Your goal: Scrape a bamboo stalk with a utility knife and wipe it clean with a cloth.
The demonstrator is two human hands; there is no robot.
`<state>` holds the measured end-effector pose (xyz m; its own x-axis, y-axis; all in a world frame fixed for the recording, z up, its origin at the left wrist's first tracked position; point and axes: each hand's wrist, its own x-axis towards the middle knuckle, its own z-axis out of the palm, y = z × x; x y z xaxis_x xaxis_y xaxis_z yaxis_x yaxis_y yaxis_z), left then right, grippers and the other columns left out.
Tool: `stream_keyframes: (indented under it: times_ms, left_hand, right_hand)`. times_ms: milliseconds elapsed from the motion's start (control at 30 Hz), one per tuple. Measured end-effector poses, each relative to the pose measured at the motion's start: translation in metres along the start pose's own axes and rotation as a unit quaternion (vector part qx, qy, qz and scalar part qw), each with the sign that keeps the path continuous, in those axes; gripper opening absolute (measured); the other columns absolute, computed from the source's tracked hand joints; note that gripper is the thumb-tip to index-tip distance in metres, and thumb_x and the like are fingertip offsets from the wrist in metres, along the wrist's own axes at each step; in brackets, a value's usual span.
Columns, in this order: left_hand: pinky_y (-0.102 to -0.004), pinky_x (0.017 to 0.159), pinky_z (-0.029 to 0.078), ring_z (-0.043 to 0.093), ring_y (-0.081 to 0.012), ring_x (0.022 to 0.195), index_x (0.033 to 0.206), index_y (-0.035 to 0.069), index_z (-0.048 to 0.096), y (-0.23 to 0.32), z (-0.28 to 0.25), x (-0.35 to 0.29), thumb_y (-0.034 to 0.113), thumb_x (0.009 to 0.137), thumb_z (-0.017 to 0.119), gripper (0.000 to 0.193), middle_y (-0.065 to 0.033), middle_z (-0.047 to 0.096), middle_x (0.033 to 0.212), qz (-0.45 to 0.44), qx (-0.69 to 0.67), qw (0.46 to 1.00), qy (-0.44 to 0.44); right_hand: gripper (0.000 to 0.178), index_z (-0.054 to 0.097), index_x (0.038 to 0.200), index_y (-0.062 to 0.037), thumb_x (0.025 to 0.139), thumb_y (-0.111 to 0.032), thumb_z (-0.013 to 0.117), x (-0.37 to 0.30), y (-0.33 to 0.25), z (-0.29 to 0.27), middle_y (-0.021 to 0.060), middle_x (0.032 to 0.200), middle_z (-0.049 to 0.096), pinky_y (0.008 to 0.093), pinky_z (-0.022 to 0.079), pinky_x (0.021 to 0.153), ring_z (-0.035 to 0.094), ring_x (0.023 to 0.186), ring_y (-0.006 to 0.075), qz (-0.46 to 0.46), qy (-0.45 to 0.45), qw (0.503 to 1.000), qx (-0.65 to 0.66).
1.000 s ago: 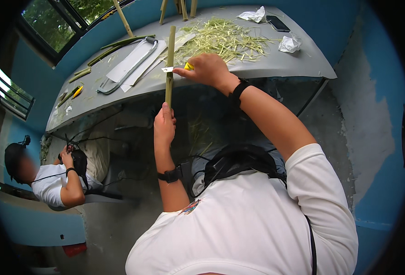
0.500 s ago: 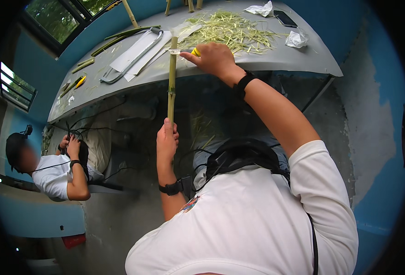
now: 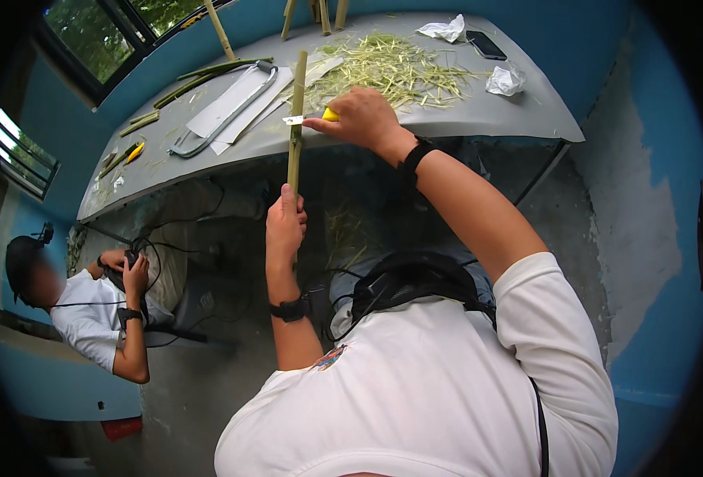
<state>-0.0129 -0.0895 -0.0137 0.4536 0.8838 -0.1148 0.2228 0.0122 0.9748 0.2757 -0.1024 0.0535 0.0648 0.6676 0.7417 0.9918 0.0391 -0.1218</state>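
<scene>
My left hand is wrapped round the lower part of a green bamboo stick, which stands up past the table's near edge. In my right hand is a knife with a yellow handle. Its short pale blade lies across the stick just above a joint, and my right thumb reaches along toward it. The lower end of the stick runs down behind my left hand and forearm.
On the grey table lie a heap of bamboo shavings, a hacksaw, white sheets, bamboo pieces, a yellow tool, crumpled tissues and a phone. A seated person is at the left.
My right hand has drawn the knife down the stick toward me, from near its top to just above the joint. My left hand keeps its grip.
</scene>
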Motion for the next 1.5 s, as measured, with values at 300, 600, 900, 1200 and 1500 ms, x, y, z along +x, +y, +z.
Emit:
stream_keyframes:
  times_ms: [300,600,900,1200,1500]
  left_hand:
    - [-0.0244,0.049,0.030,0.037,-0.0027,0.054,0.093,0.014,0.056,0.007,0.000,-0.024,0.071,0.120,0.043,0.065,0.0091,0.041,0.069,-0.046,-0.028,0.999,-0.011]
    - [-0.0235,0.051,0.029,0.037,-0.0026,0.056,0.099,0.013,0.058,-0.044,-0.029,-0.050,0.069,0.122,0.040,0.064,0.0095,0.040,0.070,-0.045,-0.026,0.999,-0.013]
    - [-0.0251,0.056,0.037,0.045,-0.0048,0.062,0.112,0.009,0.066,-0.003,-0.012,0.000,0.061,0.125,0.041,0.059,0.0050,0.047,0.077,0.028,-0.054,0.998,-0.017]
    - [-0.0360,0.063,0.047,0.057,-0.0175,0.066,0.098,0.002,0.070,0.005,-0.014,0.043,0.057,0.125,0.044,0.066,-0.0041,0.057,0.074,0.107,0.105,0.986,0.071]
    - [-0.0480,0.066,0.049,0.059,-0.0337,0.063,0.084,-0.001,0.065,0.024,0.005,0.027,0.060,0.122,0.048,0.075,-0.0168,0.056,0.066,0.182,0.259,0.932,0.175]
  right_hand:
    - [0.086,0.083,0.074,-0.0118,0.102,-0.089,0.056,0.001,-0.004,-0.003,0.0136,0.067,0.072,0.0459,0.057,0.074,0.076,0.071,0.0346,-0.007,-0.038,0.998,-0.046]
    - [0.085,0.079,0.077,-0.0049,0.108,-0.081,0.057,0.007,0.008,-0.002,0.0204,0.070,0.073,0.0527,0.061,0.073,0.077,0.073,0.0420,0.071,-0.002,0.997,0.020]
    - [0.069,0.074,0.091,-0.0052,0.110,-0.071,0.064,0.005,-0.003,-0.004,0.0198,0.077,0.074,0.0544,0.060,0.079,0.076,0.080,0.0432,0.051,-0.008,0.998,0.044]
    - [0.069,0.074,0.091,-0.0046,0.110,-0.070,0.064,0.006,-0.001,-0.002,0.0203,0.088,0.079,0.0548,0.062,0.080,0.079,0.088,0.0436,0.019,-0.032,0.997,0.067]
    - [0.074,0.081,0.095,-0.0079,0.108,-0.077,0.060,0.009,0.001,-0.004,0.0184,0.088,0.082,0.0538,0.065,0.079,0.082,0.087,0.0414,0.068,-0.087,0.993,0.043]
